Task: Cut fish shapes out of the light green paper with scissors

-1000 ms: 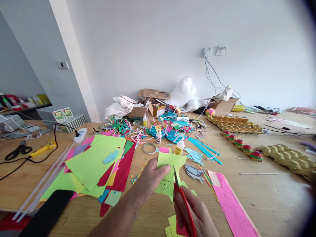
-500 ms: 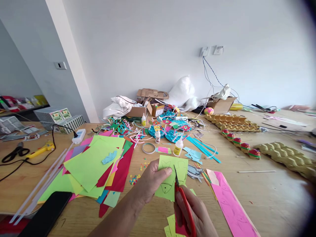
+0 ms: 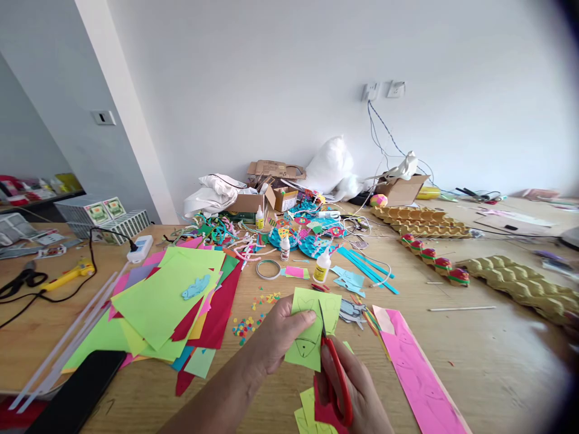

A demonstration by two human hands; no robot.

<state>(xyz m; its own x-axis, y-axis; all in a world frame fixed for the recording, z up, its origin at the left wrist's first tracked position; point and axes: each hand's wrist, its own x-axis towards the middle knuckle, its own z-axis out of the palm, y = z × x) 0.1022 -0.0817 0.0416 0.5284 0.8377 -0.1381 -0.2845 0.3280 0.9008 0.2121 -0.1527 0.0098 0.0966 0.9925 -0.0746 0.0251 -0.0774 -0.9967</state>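
Note:
A light green sheet of paper (image 3: 302, 355) with fish outlines drawn on it is pinched in my left hand (image 3: 284, 331), thumb on top. My right hand (image 3: 355, 386) grips red-handled scissors (image 3: 338, 380). Their dark blades lie across the sheet between two of the drawn fish, with a cut running up from the lower edge. Below the hands, yellow-green paper pieces (image 3: 308, 405) and a red piece (image 3: 326, 415) lie on the table, partly covered by my right hand. Grey-blue cut paper fish (image 3: 351, 311) rest just right of the sheet.
Stacked coloured paper (image 3: 154, 307) and a black phone (image 3: 76, 392) lie left. A pink strip (image 3: 418, 374) with drawn outlines is on the right, near egg cartons (image 3: 515, 280). A glue bottle (image 3: 322, 266) and tape roll (image 3: 268, 269) stand beyond the hands. A yellow glue gun (image 3: 67, 276) sits far left.
The scissor blades look more closed on the green sheet, and its right part has shifted slightly. The whole view has moved a little. Something dark appears at the right edge.

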